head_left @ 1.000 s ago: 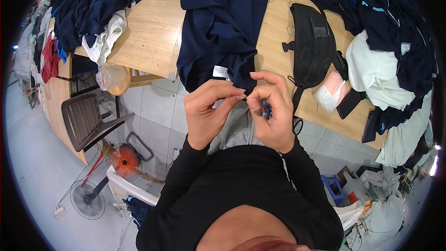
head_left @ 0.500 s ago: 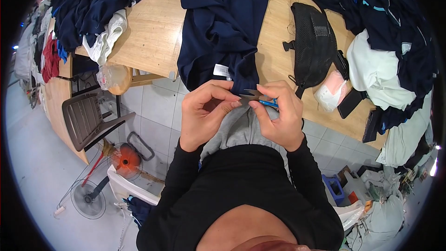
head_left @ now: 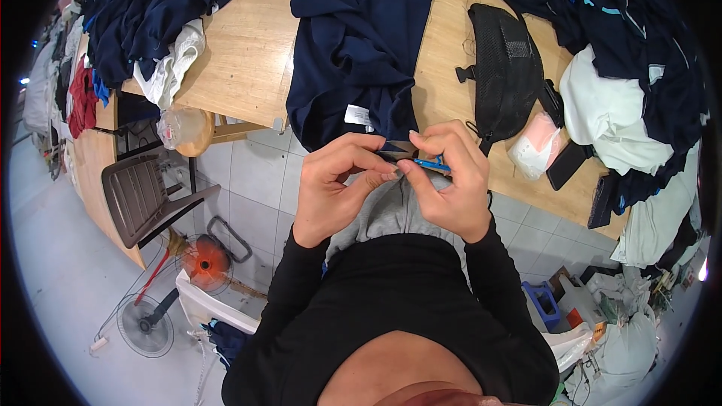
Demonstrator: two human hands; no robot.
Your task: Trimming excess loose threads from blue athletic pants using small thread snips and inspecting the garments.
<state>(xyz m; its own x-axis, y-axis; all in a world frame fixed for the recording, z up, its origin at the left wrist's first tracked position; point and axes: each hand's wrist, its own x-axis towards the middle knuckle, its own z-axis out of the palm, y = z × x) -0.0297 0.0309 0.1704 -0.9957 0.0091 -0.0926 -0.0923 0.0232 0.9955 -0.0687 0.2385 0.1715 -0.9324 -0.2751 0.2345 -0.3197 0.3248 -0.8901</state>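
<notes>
A dark navy garment (head_left: 350, 45) lies crumpled lengthwise on the table, its near end hanging over the edge towards me. A white label (head_left: 358, 115) shows near that end. My left hand (head_left: 331, 188) is closed in a pinch beside the garment's near edge; what sits between its fingertips is too small to make out. Small thread snips (head_left: 433, 164) with a blue handle are gripped in my right hand (head_left: 456, 180). Their metal blades point left, towards the left fingertips and close against the navy cloth.
A black mesh bag (head_left: 505, 75) lies right of the garment, near a pink-and-white packet (head_left: 535, 146) and a dark phone-like slab (head_left: 569, 168). Navy and white clothes (head_left: 602, 98) pile up at right, more navy clothes (head_left: 162, 7) at left. A brown chair (head_left: 139, 192) and a fan (head_left: 203, 263) stand lower left.
My left hand has shifted slightly right, closer to my right hand. The snips' blades now reach nearer the left fingertips and are partly hidden by them.
</notes>
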